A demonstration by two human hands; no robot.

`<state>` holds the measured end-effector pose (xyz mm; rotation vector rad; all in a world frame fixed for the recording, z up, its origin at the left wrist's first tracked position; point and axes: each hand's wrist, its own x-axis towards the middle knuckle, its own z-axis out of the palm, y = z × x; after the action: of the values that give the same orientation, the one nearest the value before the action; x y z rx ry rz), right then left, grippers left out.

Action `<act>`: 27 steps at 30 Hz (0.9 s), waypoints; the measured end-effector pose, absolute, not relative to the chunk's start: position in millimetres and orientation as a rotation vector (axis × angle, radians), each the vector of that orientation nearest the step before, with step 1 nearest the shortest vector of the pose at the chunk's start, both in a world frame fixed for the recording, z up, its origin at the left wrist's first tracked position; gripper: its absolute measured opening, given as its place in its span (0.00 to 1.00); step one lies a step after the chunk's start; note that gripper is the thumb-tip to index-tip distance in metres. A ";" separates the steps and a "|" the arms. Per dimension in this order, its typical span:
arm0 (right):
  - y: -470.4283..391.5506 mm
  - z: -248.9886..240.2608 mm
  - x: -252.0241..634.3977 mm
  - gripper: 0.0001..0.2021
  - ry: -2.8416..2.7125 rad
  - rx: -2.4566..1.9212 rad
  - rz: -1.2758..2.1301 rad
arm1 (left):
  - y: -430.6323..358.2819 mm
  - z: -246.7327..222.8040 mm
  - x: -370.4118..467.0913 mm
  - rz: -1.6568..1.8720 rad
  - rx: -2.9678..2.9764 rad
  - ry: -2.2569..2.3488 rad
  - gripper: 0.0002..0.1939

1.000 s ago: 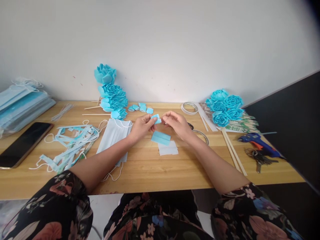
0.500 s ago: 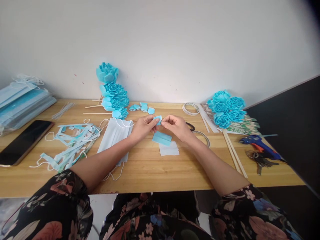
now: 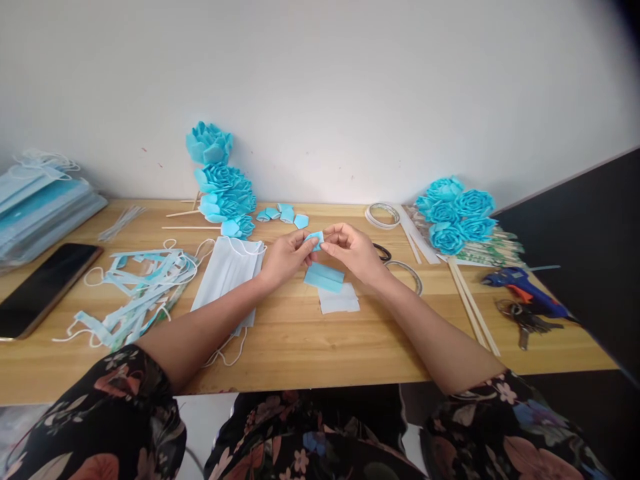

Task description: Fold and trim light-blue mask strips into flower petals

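Both hands meet above the middle of the table around a small folded piece of blue mask fabric (image 3: 315, 238). My left hand (image 3: 287, 255) pinches it between thumb and fingers. My right hand (image 3: 350, 250) has its thumb and fingertips closed at the fabric's right edge. Just below the hands lies a blue fabric rectangle (image 3: 324, 277), partly over some white fabric pieces (image 3: 340, 300). Several folded blue petals (image 3: 287, 213) rest behind the left hand. A pleated face mask (image 3: 227, 270) lies beside the left forearm, which covers part of it.
Blue fabric flowers stand in a left cluster (image 3: 225, 193) and a right cluster (image 3: 457, 213). Tape rolls (image 3: 383, 215), wooden sticks (image 3: 473, 310), a glue gun (image 3: 523, 290) and keys (image 3: 525, 323) lie right. Left are mask strips (image 3: 150, 287), a phone (image 3: 47, 287) and stacked masks (image 3: 47, 213).
My right fingers have shifted slightly along the right edge of the folded fabric, and my left hand keeps its pinch. The whole view has moved a little; the table things lie as before.
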<state>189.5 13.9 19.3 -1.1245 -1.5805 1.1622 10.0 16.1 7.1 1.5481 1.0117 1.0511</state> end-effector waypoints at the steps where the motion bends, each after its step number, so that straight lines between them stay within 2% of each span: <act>1: 14.0 19.7 190.0 0.16 -1.573 -1.117 1.184 | 16.3 6.7 9.9 1.049 1.544 1.008 0.19; 8: 12.0 23.3 191.3 0.11 -1.571 -1.135 1.236 | 16.8 4.9 8.3 1.032 1.504 1.001 0.19; 22: 11.6 22.2 189.5 0.11 -1.526 -1.145 1.248 | 17.1 4.8 8.6 1.005 1.498 1.052 0.18; 27: 9.7 25.7 187.6 0.10 -1.529 -1.157 1.191 | 14.0 9.6 8.6 1.024 1.526 1.006 0.24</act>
<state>187.6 9.7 25.7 -1.1575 -1.5289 1.1914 8.6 14.0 9.6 1.5261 1.0063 1.0237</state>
